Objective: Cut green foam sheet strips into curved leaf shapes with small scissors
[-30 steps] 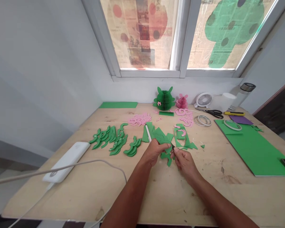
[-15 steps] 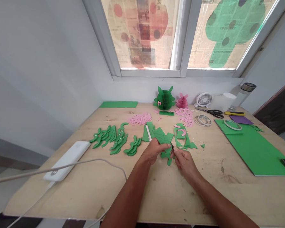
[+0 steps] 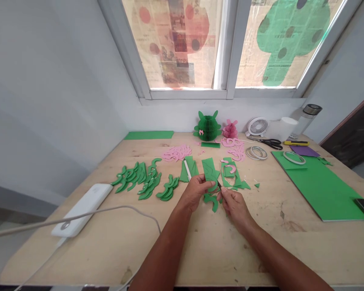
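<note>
A piece of green paper [image 3: 209, 166] with drawn lines is pinched between the thumb and fingers of my left hand [image 3: 197, 190]. My right hand [image 3: 233, 202] is closed around small scissors [image 3: 219, 184]; only their dark blades show at the paper's right edge, and the handles are hidden in my fingers. Just below the held piece lie curved green cut-outs [image 3: 212, 202]. A white pen [image 3: 187, 169] rests on green paper by my left fingers. To the right of my hands are green scraps [image 3: 237, 180] with a pink curved piece [image 3: 230, 169] on them.
Green cut-outs [image 3: 150, 186] lie in piles at left, near a white power bank [image 3: 81, 210] and its cable. Pink cut-outs [image 3: 177, 152], paper figures [image 3: 208, 127], a fan [image 3: 257, 127], tape rolls [image 3: 256, 152] and black scissors [image 3: 271, 143] stand behind. Green sheets [image 3: 324, 190] cover the right.
The green paper in my left hand has turned to stand more upright, its top edge now pointing away from me. My right hand stays at its edge. The camera view has shifted slightly.
</note>
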Available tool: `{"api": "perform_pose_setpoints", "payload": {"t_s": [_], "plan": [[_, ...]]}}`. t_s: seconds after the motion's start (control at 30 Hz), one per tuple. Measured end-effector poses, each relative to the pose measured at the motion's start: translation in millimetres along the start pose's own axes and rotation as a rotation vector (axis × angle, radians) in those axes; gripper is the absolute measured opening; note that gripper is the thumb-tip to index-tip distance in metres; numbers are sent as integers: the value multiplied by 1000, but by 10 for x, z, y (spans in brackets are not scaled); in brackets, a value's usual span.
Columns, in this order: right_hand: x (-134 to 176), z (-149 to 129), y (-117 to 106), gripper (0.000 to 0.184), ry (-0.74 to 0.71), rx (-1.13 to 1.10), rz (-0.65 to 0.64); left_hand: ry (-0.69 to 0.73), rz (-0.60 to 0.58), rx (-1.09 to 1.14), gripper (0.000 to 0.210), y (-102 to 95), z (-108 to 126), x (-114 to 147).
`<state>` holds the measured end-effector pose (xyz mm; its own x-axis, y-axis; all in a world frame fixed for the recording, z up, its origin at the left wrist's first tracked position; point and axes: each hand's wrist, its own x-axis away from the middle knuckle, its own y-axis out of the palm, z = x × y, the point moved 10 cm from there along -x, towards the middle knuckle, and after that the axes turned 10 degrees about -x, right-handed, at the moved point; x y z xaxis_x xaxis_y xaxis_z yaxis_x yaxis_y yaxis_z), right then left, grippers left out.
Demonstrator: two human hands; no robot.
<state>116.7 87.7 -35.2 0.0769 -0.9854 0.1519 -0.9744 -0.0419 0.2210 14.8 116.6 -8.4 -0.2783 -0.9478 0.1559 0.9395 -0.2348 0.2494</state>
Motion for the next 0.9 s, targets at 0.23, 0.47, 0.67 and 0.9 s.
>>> {"api": "perform_pose_setpoints", "payload": {"t_s": [0.23, 0.47, 0.67, 0.9], "plan": [[-7, 4, 11, 48, -9, -3, 2, 8, 12, 9, 18, 31, 15, -5], [20, 34, 3, 47, 29, -67, 23, 24, 16, -67, 17, 18, -39, -28], [11, 37, 11, 48, 26, -77, 10, 23, 15, -84, 19, 19, -49, -31], [14, 45, 6, 49, 36, -61, 16, 31, 14, -94, 21, 23, -26, -24]]}}
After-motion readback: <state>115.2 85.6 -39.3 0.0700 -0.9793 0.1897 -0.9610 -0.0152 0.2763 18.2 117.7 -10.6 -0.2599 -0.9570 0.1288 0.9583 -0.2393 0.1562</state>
